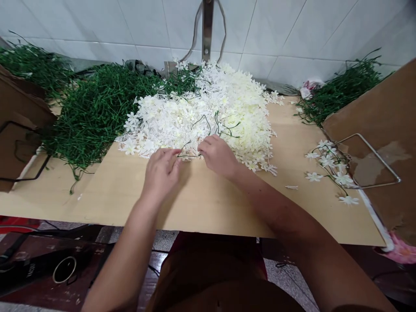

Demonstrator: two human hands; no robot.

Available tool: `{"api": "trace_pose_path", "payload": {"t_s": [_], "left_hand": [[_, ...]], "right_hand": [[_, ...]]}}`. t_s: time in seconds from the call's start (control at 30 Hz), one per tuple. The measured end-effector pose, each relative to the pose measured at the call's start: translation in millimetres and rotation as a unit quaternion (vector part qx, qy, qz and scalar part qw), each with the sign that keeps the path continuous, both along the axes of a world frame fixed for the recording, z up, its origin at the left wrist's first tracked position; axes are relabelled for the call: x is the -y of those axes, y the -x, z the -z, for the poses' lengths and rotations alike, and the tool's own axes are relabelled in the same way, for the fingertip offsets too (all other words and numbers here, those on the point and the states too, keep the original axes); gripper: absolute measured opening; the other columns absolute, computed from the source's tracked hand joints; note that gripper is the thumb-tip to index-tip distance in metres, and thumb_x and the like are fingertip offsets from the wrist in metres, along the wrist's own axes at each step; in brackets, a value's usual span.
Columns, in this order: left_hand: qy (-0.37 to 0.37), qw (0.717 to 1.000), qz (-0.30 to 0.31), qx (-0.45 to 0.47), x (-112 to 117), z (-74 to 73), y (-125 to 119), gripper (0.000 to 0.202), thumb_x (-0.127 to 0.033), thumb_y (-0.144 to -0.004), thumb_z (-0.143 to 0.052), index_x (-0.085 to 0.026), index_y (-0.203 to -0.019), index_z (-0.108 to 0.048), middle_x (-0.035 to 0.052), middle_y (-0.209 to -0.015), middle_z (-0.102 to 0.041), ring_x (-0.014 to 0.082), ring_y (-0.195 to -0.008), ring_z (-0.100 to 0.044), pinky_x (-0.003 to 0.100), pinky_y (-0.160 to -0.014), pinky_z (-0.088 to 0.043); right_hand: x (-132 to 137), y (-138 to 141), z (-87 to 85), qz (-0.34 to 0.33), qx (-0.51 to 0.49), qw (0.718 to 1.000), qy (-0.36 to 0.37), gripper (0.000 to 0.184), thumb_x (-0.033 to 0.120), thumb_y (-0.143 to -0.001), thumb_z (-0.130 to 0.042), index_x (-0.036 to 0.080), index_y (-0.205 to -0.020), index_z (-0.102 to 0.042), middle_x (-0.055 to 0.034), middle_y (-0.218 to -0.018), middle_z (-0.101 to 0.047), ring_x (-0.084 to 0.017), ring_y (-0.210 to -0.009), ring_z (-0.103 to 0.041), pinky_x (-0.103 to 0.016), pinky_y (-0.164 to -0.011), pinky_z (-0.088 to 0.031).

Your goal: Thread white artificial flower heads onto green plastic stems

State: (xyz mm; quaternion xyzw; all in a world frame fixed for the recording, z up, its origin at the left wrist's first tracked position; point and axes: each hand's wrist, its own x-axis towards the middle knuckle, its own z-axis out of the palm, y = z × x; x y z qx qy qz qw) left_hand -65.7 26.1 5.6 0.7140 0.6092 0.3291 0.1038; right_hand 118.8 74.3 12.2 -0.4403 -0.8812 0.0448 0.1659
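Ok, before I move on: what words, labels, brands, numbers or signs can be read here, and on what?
Black object, lower left: pale lettering, perhaps "KACUU", but too small and blurred to be sure.
No other text can be made out on the flowers, stems, table, right-hand cardboard or wall.

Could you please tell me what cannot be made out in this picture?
In the head view:
- Right hand: its own back hides whether it grips anything.
- Tan flat tabletop: partly hidden beneath heaped white artificial flowers.
- Brown cardboard box, right: cut off by the picture's edge.
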Motion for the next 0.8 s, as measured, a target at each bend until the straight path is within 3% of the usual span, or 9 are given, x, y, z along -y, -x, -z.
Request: {"api": "trace_pose_path", "payload": {"t_s": [0.13,0.23,0.37,0.47,0.63,0.8], "left_hand": [[0.065,0.989,-0.002,-0.130,-33,-12.9,-3,0.040,-0.032,-0.089,-0.050,-0.012,-0.119,-0.067,0.0170,-0.116,-0.067,0.0334,-0.111,-0.059,0.046,-0.098,-0.043],[0.108,0.987,0.031,-0.118,-45,-16.9,-17,0.037,-0.034,-0.090,-0.049,-0.016,-0.114,-0.071,0.0141,-0.107,-0.071,0.0310,-0.101,-0.063,0.041,-0.089,-0.046],[0.182,0.980,0.075,-0.034,-40,-14.1,-26,0.032,-0.041,-0.091,-0.048,-0.023,-0.098,-0.074,0.0067,-0.088,-0.074,0.0245,-0.081,-0.065,0.032,-0.073,-0.046],[0.187,0.977,0.102,-0.025,-29,-10.2,-25,0.033,-0.043,-0.092,-0.046,-0.023,-0.093,-0.072,0.0055,-0.089,-0.074,0.0227,-0.080,-0.063,0.031,-0.072,-0.045],[0.156,0.982,0.052,-0.091,-22,-5.2,-34,0.027,-0.039,-0.090,-0.053,-0.020,-0.101,-0.069,0.0107,-0.100,-0.070,0.0267,-0.093,-0.062,0.035,-0.078,-0.046],[0.166,0.978,0.013,-0.129,-30,-0.1,-56,0.015,-0.030,-0.087,-0.059,-0.018,-0.091,-0.067,0.0132,-0.103,-0.067,0.0302,-0.100,-0.061,0.037,-0.077,-0.046]], "right_hand": [[6,-21,0.6,-0.006,-0.057,0.998,-0.012,0.026,0.009,-0.092,-0.040,0.015,-0.089,-0.065,-0.0138,-0.093,-0.064,-0.025,-0.092,-0.052,-0.038,-0.086,-0.042],[14,-34,5.0,-0.004,-0.106,0.994,-0.025,0.023,0.013,-0.092,-0.040,0.016,-0.087,-0.062,-0.0129,-0.090,-0.062,-0.025,-0.090,-0.053,-0.037,-0.085,-0.044],[23,-46,5.5,0.000,-0.155,0.987,-0.040,0.019,0.012,-0.090,-0.041,0.018,-0.086,-0.059,-0.0121,-0.089,-0.062,-0.024,-0.090,-0.055,-0.038,-0.083,-0.046],[26,-51,5.0,0.000,-0.166,0.985,-0.050,0.018,0.013,-0.090,-0.042,0.019,-0.084,-0.058,-0.0114,-0.089,-0.061,-0.024,-0.089,-0.055,-0.038,-0.082,-0.048],[28,-55,8.9,0.014,-0.156,0.986,-0.056,0.016,0.013,-0.087,-0.044,0.020,-0.081,-0.057,-0.0120,-0.088,-0.061,-0.025,-0.089,-0.056,-0.040,-0.081,-0.049],[24,-64,10.7,0.083,-0.157,0.983,-0.054,0.010,0.015,-0.086,-0.046,0.020,-0.081,-0.053,-0.0098,-0.085,-0.059,-0.023,-0.079,-0.055,-0.036,-0.072,-0.047]]}}
